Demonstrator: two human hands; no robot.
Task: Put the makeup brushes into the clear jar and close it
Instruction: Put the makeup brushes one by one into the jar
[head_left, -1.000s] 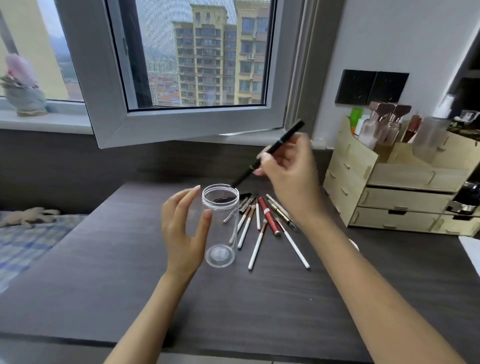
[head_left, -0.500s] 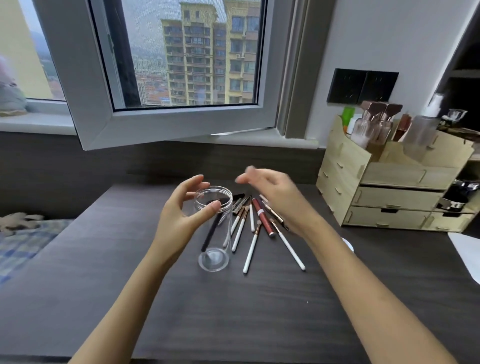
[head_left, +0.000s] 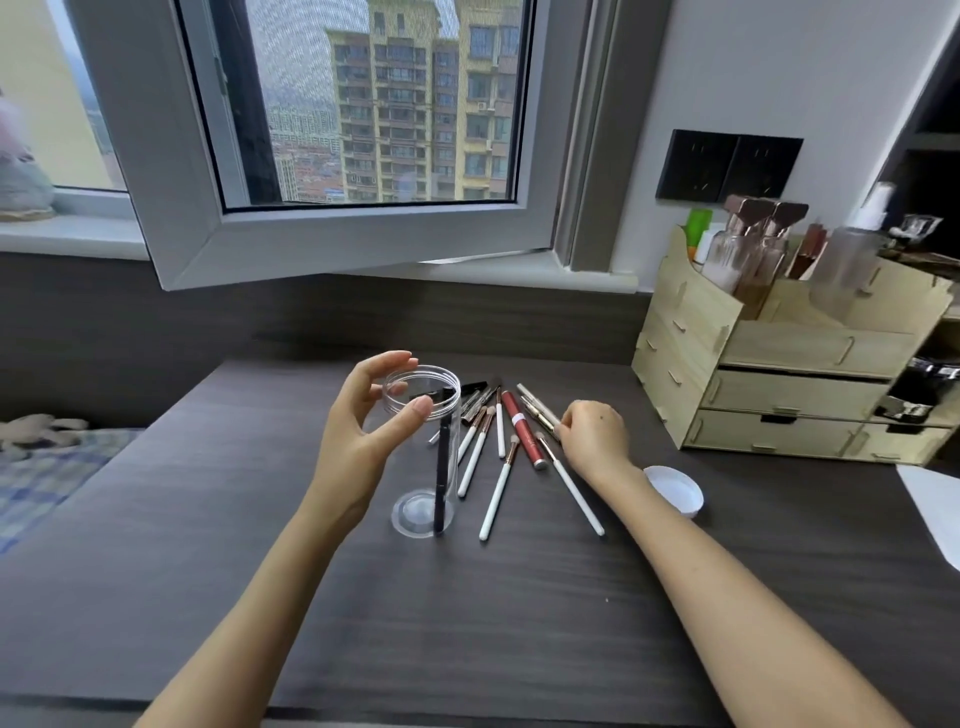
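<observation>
The clear jar (head_left: 423, 512) stands upright and open on the dark desk. One black brush (head_left: 442, 467) leans inside it. My left hand (head_left: 363, 431) holds the jar near its rim with thumb and fingers. To the right of the jar lie several makeup brushes (head_left: 496, 491) with white handles and a red tube (head_left: 523, 434). My right hand (head_left: 592, 434) rests on the desk at the right side of the pile, its fingertips pinching the gold-and-white brush (head_left: 537, 408) there. The jar's white lid (head_left: 674, 488) lies upside down behind my right wrist.
A wooden drawer organizer (head_left: 789, 364) with bottles stands at the back right of the desk (head_left: 467, 623). An open window sash (head_left: 332, 239) hangs over the desk's back edge. A white sheet (head_left: 935, 514) lies at the right edge. A bed (head_left: 47, 467) is at the left.
My right hand dropped the black brush into the jar, then came down onto the right side of the brush pile. My left hand closed on the jar's rim.
</observation>
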